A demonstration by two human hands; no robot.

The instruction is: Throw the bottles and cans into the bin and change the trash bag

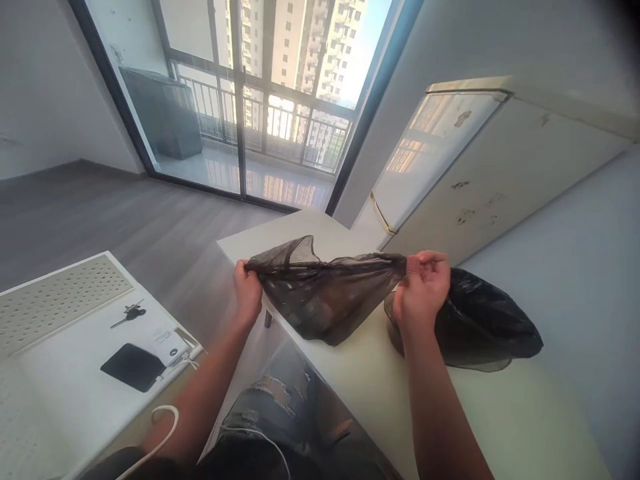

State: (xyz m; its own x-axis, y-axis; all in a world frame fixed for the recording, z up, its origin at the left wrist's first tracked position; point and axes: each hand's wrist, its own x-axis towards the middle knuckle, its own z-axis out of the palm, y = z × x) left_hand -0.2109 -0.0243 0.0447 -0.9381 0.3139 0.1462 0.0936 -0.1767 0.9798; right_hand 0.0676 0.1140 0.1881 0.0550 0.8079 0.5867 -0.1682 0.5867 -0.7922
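A thin black plastic bag [327,303] is stretched sideways over the pale table [505,420], its top edge pulled almost straight. My left hand [247,288] is closed on the bag's left corner. At the right end, my right hand [424,283] pinches the other corner between thumb and fingers. Sheer folds stand up near the left side, and the bag's lower part sags between my hands. Behind my right forearm a second black plastic bag [490,320] lies crumpled on the table, partly hidden by that arm.
To the left, a white desk [55,387] holds a dark phone [133,367], keys [131,312] and a white charger with a cable [175,350]. A white fridge [450,167] stands at the right, beyond the table. Glass sliding doors [245,133] lead to a balcony.
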